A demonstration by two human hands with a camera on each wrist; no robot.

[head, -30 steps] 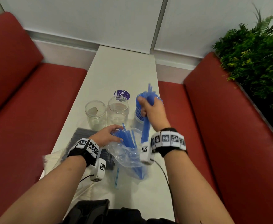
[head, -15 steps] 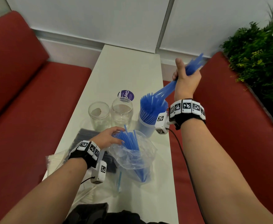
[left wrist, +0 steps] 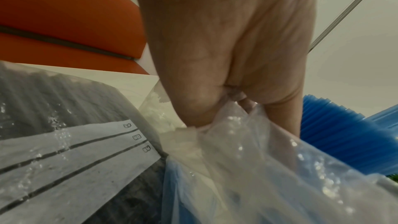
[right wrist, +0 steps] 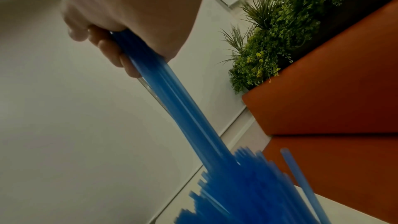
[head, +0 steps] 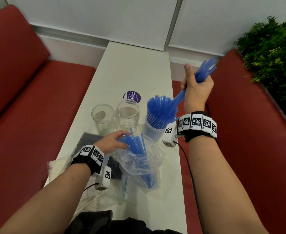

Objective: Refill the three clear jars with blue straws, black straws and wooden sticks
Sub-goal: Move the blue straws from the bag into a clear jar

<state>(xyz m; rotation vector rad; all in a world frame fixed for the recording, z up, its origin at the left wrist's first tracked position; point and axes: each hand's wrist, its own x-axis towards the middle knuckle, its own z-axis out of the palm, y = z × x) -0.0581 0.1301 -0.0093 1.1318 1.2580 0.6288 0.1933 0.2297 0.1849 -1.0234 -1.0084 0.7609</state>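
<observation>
My right hand [head: 196, 88] is raised over the table's right edge and grips a bundle of blue straws [head: 204, 70] in a fist. The bundle tilts, and its lower ends reach into the right jar [head: 153, 132], packed with blue straws [head: 160, 110]. The right wrist view shows the same hand [right wrist: 129, 6] round the bundle [right wrist: 172, 100]. My left hand [head: 116, 141] pinches the rim of a clear plastic bag [head: 138, 162] that holds more blue straws [head: 135, 144]; the left wrist view shows the hand [left wrist: 226, 48] and bag [left wrist: 258, 159]. Two clear jars [head: 103, 119] [head: 127, 115] stand without straws.
A bag of black straws [head: 88, 142] lies under my left wrist, its white label [left wrist: 64, 151] close in the left wrist view. A pale bag [head: 59, 168] lies at the near left. A purple round label [head: 132, 97] sits behind the jars. Red benches [head: 29, 115] flank the narrow white table [head: 135, 68]; plants [head: 274, 56] at right.
My right hand has lifted the blue straw bundle up and to the right, tilting it over the full jar. My left hand has stayed on the bag.
</observation>
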